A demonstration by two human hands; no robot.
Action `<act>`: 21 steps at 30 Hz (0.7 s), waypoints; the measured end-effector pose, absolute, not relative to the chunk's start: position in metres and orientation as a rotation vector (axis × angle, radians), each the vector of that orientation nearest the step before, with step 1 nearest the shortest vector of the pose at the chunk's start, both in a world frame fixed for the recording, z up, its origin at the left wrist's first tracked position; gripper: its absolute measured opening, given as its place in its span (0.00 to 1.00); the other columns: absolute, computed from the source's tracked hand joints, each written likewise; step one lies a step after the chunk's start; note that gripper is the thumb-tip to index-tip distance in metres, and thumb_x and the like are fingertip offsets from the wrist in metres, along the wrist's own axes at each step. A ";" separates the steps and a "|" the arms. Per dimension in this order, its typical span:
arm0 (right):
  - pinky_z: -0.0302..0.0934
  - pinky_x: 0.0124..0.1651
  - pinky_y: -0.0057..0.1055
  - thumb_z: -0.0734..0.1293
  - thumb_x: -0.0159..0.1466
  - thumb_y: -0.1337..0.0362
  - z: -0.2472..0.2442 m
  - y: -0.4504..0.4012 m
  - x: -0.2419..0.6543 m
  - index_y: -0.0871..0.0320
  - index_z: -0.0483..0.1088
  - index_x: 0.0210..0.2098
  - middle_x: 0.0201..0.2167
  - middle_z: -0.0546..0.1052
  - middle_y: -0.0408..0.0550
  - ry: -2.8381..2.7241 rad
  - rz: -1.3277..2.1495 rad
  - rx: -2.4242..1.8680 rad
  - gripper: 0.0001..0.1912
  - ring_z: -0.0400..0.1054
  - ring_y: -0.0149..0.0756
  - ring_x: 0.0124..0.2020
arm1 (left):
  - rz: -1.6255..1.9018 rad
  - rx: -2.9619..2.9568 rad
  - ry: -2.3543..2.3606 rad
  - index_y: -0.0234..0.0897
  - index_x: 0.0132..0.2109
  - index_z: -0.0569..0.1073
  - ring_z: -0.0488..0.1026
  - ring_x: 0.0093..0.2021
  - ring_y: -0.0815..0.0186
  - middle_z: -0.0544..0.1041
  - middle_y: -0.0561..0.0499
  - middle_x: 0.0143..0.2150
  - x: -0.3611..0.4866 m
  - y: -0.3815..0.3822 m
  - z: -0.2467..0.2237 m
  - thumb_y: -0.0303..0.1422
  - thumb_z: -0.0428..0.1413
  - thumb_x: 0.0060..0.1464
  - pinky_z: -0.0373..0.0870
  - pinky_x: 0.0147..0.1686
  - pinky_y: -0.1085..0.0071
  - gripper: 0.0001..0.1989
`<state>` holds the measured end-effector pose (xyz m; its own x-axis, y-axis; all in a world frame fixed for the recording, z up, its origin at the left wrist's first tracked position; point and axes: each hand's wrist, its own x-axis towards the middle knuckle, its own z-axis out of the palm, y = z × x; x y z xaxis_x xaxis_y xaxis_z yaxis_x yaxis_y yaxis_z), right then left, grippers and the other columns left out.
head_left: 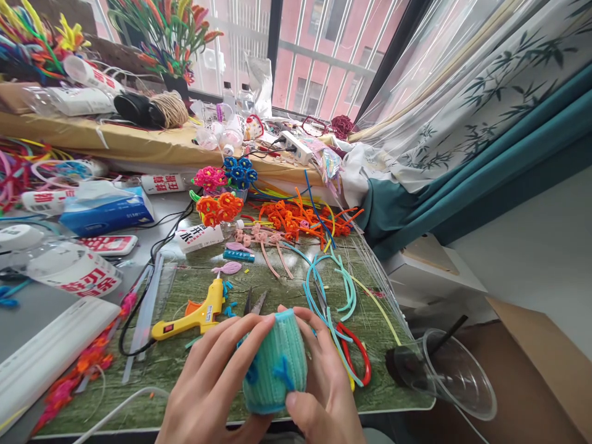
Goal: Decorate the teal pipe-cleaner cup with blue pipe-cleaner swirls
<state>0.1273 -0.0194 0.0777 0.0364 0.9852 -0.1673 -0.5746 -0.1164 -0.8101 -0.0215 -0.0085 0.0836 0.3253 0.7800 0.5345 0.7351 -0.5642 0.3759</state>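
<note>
Both hands hold a turquoise ribbed cup-shaped piece (275, 364) with small blue pipe-cleaner pieces on its side, above the green wood-patterned mat. My left hand (217, 373) wraps its left side, fingers over the upper edge. My right hand (324, 379) grips the right side, with its thumb pressed near the lower right. Just beyond the piece, dark pointed blades (254, 302) show, their lower part hidden. Left of them lies a yellow glue gun (201, 314). To the right are red-handled scissors (358, 354), beside light blue pipe cleaners (314, 280).
A clear plastic cup (457, 376) with a straw is at the mat's right edge. Orange pipe cleaners (296, 219), flower bunches (219, 206) and a lying bottle (198, 237) are farther back. A blue tissue pack (108, 209) and large bottle (69, 265) stand left.
</note>
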 end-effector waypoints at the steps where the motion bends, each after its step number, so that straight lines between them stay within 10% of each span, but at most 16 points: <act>1: 0.70 0.53 0.41 0.79 0.47 0.52 0.077 -0.020 0.127 0.50 0.65 0.59 0.56 0.76 0.54 -0.612 1.482 -0.887 0.43 0.73 0.51 0.53 | 1.070 2.506 1.436 0.39 0.67 0.62 0.67 0.63 0.58 0.72 0.45 0.62 -0.022 -0.009 0.083 0.24 0.49 0.59 0.63 0.65 0.65 0.29; 15: 0.68 0.59 0.47 0.82 0.46 0.54 0.080 -0.019 0.137 0.51 0.69 0.59 0.57 0.77 0.55 -0.545 1.636 -0.766 0.42 0.73 0.56 0.58 | 1.116 2.523 1.386 0.34 0.66 0.64 0.64 0.64 0.65 0.69 0.47 0.64 -0.024 -0.004 0.080 0.25 0.49 0.59 0.53 0.68 0.76 0.28; 21: 0.68 0.59 0.44 0.82 0.46 0.52 0.076 -0.020 0.135 0.52 0.70 0.58 0.57 0.77 0.54 -0.574 1.559 -0.842 0.42 0.72 0.54 0.59 | 1.116 2.509 1.399 0.38 0.67 0.63 0.69 0.62 0.60 0.72 0.45 0.62 -0.023 -0.005 0.077 0.25 0.50 0.58 0.64 0.64 0.68 0.29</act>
